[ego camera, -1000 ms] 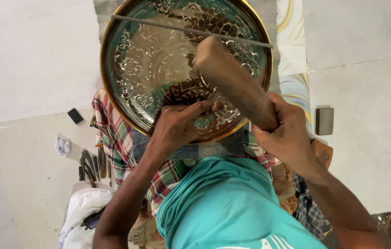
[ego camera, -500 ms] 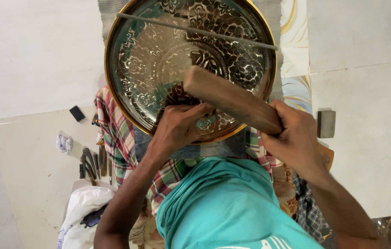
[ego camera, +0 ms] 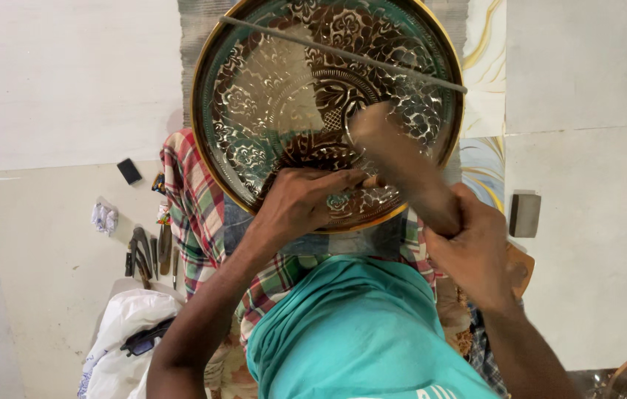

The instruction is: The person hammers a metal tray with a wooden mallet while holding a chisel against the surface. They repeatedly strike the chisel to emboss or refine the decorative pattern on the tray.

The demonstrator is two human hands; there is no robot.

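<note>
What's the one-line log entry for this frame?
left hand: pinches punch on plate | right hand: grips mallet, head at punch

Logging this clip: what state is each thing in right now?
Engraved round metal tray: propped on the lap, tilted toward the camera.
Wooden mallet: gripped, blurred, head over the tray.
Left hand: pressed on the tray's lower part, fingers closed on a small tool.
Right hand: closed round the mallet handle.
Metal tools: lying on the floor.
</note>
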